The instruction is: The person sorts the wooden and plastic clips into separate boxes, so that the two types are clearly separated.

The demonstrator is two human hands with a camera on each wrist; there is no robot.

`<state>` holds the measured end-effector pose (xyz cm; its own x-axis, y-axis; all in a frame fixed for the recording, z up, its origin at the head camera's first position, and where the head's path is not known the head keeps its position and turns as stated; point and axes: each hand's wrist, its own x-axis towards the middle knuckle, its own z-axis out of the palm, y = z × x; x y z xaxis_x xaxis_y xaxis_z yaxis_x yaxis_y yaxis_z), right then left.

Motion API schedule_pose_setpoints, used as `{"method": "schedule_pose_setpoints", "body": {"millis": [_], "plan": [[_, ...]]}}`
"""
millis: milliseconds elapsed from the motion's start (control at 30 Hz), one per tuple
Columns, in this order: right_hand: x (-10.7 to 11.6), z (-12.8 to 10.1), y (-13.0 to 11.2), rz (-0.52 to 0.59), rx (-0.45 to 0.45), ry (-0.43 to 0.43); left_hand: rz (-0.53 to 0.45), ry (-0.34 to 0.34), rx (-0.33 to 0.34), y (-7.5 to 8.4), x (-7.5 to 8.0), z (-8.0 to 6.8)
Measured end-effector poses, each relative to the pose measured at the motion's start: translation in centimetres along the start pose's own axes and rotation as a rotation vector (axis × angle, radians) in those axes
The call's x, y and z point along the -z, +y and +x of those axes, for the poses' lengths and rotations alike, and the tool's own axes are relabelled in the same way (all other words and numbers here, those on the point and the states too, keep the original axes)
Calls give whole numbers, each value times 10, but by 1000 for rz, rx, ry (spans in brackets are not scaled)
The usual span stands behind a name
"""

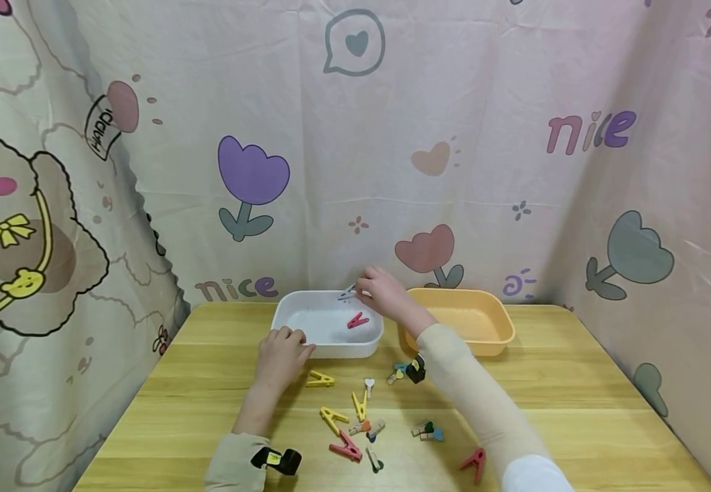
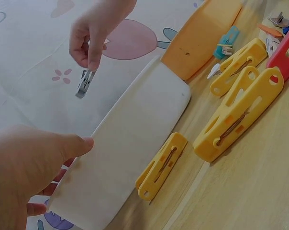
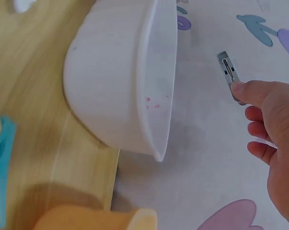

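Above the far side of a white plastic basin (image 1: 327, 350), my right hand (image 1: 386, 294) pinches a grey clothespin (image 3: 229, 74) between thumb and fingers. The clothespin points away from the fingertips, apart from the basin wall. My left hand (image 1: 282, 355) holds the near left rim of the basin, its thumb (image 2: 80, 145) on the near side and the fingers over the edge, partly hidden. Inside the basin lies a red clothespin (image 1: 357, 320). Just in front of the basin is a yellow clothespin (image 1: 320, 379).
A yellow-orange basin (image 1: 503, 335) stands to the right, partly behind the right arm. Across the wooden table (image 1: 165, 424) lie more yellow clothespins (image 1: 360, 407), red clothespins (image 1: 346, 447) and several small wooden clips (image 1: 427, 432). A patterned cloth (image 1: 355, 171) hangs behind.
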<state>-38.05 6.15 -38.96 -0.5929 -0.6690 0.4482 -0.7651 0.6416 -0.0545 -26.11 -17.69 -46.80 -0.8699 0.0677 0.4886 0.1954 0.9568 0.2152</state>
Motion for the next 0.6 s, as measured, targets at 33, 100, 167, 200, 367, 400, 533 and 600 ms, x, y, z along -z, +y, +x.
{"method": "schedule_pose_setpoints", "body": {"millis": [33, 100, 167, 200, 367, 400, 533, 600], "plan": [[-2, 2, 0, 11, -11, 4, 2, 2, -2, 0, 0, 0], [-6, 6, 1, 39, -32, 12, 6, 7, -6, 0, 0, 0], [-10, 9, 2, 57, -47, 19, 8, 12, -10, 0, -1, 0], [-12, 10, 2, 67, -57, 17, 8, 14, -12, 0, -1, 0], [-22, 15, 1, 124, -133, -23, 5, 17, -10, 0, -1, 0], [-24, 16, 0, 139, -150, -35, 6, 15, -9, 0, -1, 0], [-32, 18, -2, 178, -206, -86, 10, 11, -3, 0, -1, 0], [-35, 19, -3, 192, -228, -110, 11, 12, -4, 0, -1, 0]]}}
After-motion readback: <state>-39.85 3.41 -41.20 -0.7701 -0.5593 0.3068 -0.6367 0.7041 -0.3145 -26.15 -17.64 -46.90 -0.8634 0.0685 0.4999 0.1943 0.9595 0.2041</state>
